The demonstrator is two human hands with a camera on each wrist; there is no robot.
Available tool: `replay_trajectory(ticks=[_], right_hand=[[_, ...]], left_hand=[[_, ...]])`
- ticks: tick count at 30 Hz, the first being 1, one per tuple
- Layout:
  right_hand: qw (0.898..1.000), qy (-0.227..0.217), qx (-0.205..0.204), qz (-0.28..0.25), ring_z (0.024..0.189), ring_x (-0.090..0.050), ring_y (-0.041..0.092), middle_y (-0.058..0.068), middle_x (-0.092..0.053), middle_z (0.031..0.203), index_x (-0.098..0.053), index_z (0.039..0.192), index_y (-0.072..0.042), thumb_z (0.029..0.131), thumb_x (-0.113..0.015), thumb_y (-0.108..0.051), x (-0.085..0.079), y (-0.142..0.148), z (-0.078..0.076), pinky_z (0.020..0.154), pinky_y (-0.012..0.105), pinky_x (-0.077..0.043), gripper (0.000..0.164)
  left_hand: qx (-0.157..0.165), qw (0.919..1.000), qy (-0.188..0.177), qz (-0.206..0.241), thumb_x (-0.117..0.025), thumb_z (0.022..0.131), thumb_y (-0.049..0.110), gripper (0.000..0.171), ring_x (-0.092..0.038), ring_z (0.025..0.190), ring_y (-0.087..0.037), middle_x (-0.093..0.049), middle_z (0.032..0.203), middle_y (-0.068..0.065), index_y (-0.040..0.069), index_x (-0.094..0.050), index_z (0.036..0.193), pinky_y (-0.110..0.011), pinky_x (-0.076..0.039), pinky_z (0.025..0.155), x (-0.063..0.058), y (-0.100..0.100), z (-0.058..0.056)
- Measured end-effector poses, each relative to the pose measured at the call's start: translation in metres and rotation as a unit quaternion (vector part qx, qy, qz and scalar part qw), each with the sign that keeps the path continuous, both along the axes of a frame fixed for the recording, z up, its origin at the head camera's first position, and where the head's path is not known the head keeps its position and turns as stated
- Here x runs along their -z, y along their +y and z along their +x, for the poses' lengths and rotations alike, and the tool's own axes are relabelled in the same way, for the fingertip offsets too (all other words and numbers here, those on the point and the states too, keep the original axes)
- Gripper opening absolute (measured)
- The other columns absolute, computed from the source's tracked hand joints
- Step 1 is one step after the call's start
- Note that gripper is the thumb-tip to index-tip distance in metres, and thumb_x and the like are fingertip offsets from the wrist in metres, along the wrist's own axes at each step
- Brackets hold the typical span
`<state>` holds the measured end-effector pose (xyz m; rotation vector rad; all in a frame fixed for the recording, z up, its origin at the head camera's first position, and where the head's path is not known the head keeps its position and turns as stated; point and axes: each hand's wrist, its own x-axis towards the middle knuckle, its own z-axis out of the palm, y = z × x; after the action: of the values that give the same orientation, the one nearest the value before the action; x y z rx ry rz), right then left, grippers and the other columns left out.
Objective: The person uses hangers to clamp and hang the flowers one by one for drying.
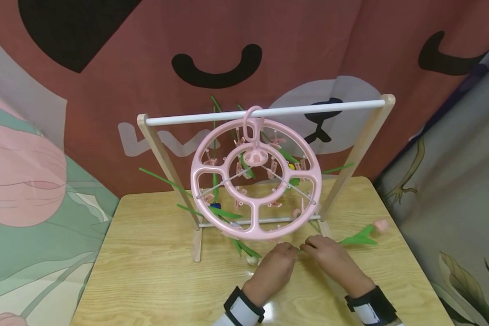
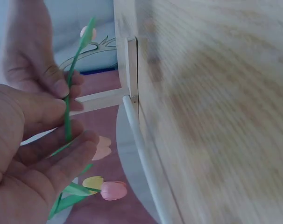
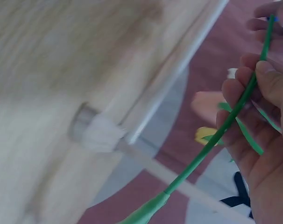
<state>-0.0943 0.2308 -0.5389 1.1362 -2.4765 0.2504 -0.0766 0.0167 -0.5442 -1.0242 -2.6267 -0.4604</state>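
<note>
An artificial pink tulip (image 1: pixel 381 225) on a green stem lies sideways across both hands, its flower out to the right. My right hand (image 1: pixel 336 260) pinches the stem (image 3: pixel 211 144) between thumb and fingers. Close beside it, my left hand (image 1: pixel 275 267) pinches the same stem nearer its free end. Just beyond the hands, a round pink clip hanger (image 1: pixel 256 236) hangs by its hook from a rack's white bar (image 1: pixel 212 117). Several artificial tulips dangle from its clips, among them a pink tulip (image 2: pixel 114 191) and a yellow tulip (image 2: pixel 92 184).
The rack's wooden posts (image 1: pixel 356 151) and feet (image 1: pixel 197 246) stand on a wood-grain table (image 1: pixel 146 280). A white tulip (image 1: pixel 252 261) hangs low by the left hand. Printed curtains (image 1: pixel 301 54) surround the table.
</note>
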Motion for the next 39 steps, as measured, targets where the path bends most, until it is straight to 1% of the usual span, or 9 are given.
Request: replay_trajectory(ticks=[4, 6, 9, 12, 17, 23, 28, 34, 39], right_hand=[[1.000, 0.004, -0.005, 0.001, 0.080, -0.060, 0.013, 0.001, -0.060, 0.095, -0.075, 0.103, -0.008, 0.080, -0.068, -0.002, -0.005, -0.009, 0.003, 0.064, 0.026, -0.055, 0.025], [1.000, 0.005, -0.007, -0.005, 0.079, -0.058, 0.012, 0.001, -0.059, 0.093, -0.075, 0.104, -0.008, 0.091, -0.056, -0.006, -0.006, -0.012, 0.003, 0.063, 0.025, -0.053, 0.022], [1.000, 0.005, -0.010, -0.023, 0.078, -0.055, 0.011, 0.000, -0.057, 0.090, -0.074, 0.104, -0.008, 0.110, -0.032, -0.016, -0.005, -0.016, 0.002, 0.061, 0.023, -0.052, 0.044], [0.999, -0.001, -0.008, -0.037, 0.077, -0.059, 0.009, -0.002, -0.057, 0.090, -0.074, 0.103, -0.008, 0.114, -0.016, -0.028, -0.003, -0.018, 0.001, 0.062, 0.021, -0.055, 0.062], [0.998, -0.023, 0.002, -0.066, 0.075, -0.065, 0.009, -0.003, -0.064, 0.089, -0.075, 0.099, -0.010, 0.110, -0.042, -0.038, -0.006, -0.016, 0.000, 0.063, 0.020, -0.058, 0.044], [0.996, -0.062, 0.015, -0.067, 0.077, -0.068, 0.009, -0.004, -0.069, 0.089, -0.075, 0.101, -0.011, 0.107, -0.029, -0.047, -0.011, 0.000, 0.004, 0.065, 0.023, -0.059, 0.058], [0.993, -0.095, 0.015, -0.075, 0.083, -0.070, 0.013, -0.003, -0.074, 0.095, -0.076, 0.101, -0.013, 0.095, -0.074, -0.026, -0.009, 0.014, 0.008, 0.071, 0.030, -0.062, 0.014], [0.994, -0.080, 0.050, -0.061, 0.084, -0.070, 0.017, -0.003, -0.075, 0.092, -0.077, 0.101, -0.013, 0.101, -0.059, -0.046, -0.002, 0.030, 0.008, 0.074, 0.039, -0.061, 0.037], [0.992, -0.089, 0.083, -0.039, 0.091, -0.070, 0.023, 0.000, -0.074, 0.094, -0.074, 0.098, -0.014, 0.078, -0.091, -0.023, -0.001, 0.038, 0.009, 0.084, 0.051, -0.059, 0.027]], left_hand=[[-0.018, 0.9990, 0.039, -0.009, -0.078, 0.085, 0.003, 0.021, -0.067, 0.090, -0.011, -0.069, 0.098, -0.001, 0.007, -0.074, 0.106, -0.014, -0.058, 0.080, -0.005, 0.001, 0.001], [-0.030, 0.9986, 0.043, -0.010, -0.080, 0.083, 0.001, 0.021, -0.066, 0.084, -0.009, -0.067, 0.094, 0.000, 0.008, -0.074, 0.102, -0.014, -0.057, 0.074, -0.008, 0.001, 0.002], [-0.046, 0.9980, 0.041, -0.016, -0.079, 0.082, 0.001, 0.019, -0.062, 0.075, -0.008, -0.064, 0.087, 0.002, 0.010, -0.074, 0.098, -0.014, -0.053, 0.064, -0.012, 0.000, 0.002], [-0.050, 0.9977, 0.038, -0.023, -0.078, 0.082, -0.001, 0.017, -0.059, 0.071, -0.007, -0.060, 0.081, 0.003, 0.011, -0.074, 0.095, -0.014, -0.050, 0.059, -0.014, -0.001, 0.003], [-0.070, 0.9960, 0.046, -0.029, -0.078, 0.079, -0.005, 0.020, -0.060, 0.072, -0.009, -0.060, 0.080, 0.002, 0.011, -0.073, 0.090, -0.016, -0.052, 0.058, -0.017, -0.008, 0.006], [-0.084, 0.9957, 0.036, 0.013, -0.075, 0.070, -0.016, 0.030, -0.057, 0.066, -0.010, -0.060, 0.081, 0.000, 0.008, -0.071, 0.087, -0.018, -0.051, 0.054, -0.024, -0.029, 0.011], [-0.079, 0.9963, 0.006, 0.035, -0.071, 0.065, -0.025, 0.038, -0.051, 0.062, -0.006, -0.057, 0.080, -0.001, 0.005, -0.072, 0.089, -0.014, -0.047, 0.051, -0.035, -0.044, 0.019], [-0.088, 0.9942, -0.017, 0.060, -0.067, 0.065, -0.026, 0.045, -0.064, 0.069, -0.012, -0.064, 0.086, -0.003, 0.006, -0.075, 0.095, -0.017, -0.057, 0.058, -0.046, -0.060, 0.022], [-0.083, 0.9892, -0.043, 0.112, -0.073, 0.075, -0.020, 0.031, -0.069, 0.074, -0.016, -0.068, 0.086, -0.004, 0.005, -0.077, 0.093, -0.021, -0.061, 0.065, -0.054, -0.076, 0.021]])
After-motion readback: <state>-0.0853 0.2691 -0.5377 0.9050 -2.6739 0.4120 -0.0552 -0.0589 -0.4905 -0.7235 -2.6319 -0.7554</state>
